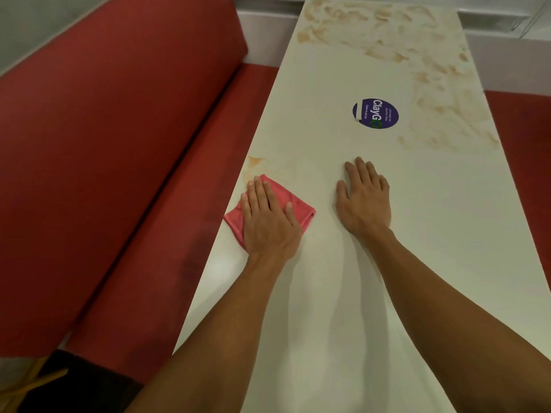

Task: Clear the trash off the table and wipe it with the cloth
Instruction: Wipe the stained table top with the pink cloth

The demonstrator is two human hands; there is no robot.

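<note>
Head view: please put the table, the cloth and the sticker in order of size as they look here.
1. table
2. cloth, partly under the left hand
3. sticker; it lies farther away, so its true size against the cloth is unsure

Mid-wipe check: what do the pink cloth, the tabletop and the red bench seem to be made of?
Cloth: soft fabric, possibly microfibre; it lies folded with a stitched edge. Tabletop: hard, smooth, off-white, likely laminate; slight sheen, brownish smears sitting on the surface. Bench: padded red upholstery, probably vinyl; smooth, matte, no visible weave.
</note>
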